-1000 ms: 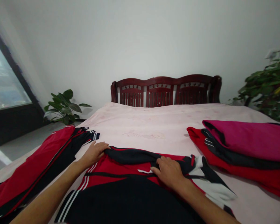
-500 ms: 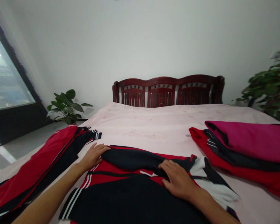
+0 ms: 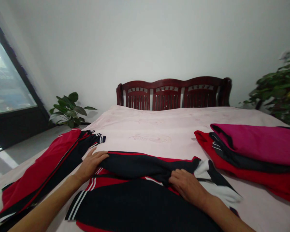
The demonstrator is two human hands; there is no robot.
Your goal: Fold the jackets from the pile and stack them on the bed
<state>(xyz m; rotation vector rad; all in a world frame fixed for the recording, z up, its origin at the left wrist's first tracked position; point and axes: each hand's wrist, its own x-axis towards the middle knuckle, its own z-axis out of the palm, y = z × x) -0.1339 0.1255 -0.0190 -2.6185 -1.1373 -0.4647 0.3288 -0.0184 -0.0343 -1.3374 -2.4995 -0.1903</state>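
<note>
A black-and-red track garment with white stripes lies spread on the bed in front of me, its upper part folded over into a black roll. My left hand rests flat at the roll's left end, partly on the sheet. My right hand lies on the roll's right part, its fingers flat on the fabric and gripping nothing. To my left lies a folded red-and-black garment. On the right, a magenta garment tops a folded red-and-black pile.
The bed's pale pink sheet runs back to a dark red wooden headboard against a white wall. A potted plant stands beyond the bed on the left, another on the right. A large window is far left.
My left hand has shifted left and toward me. My right hand has moved right and toward me over the fabric. The black roll now lies flatter and stretches further left.
</note>
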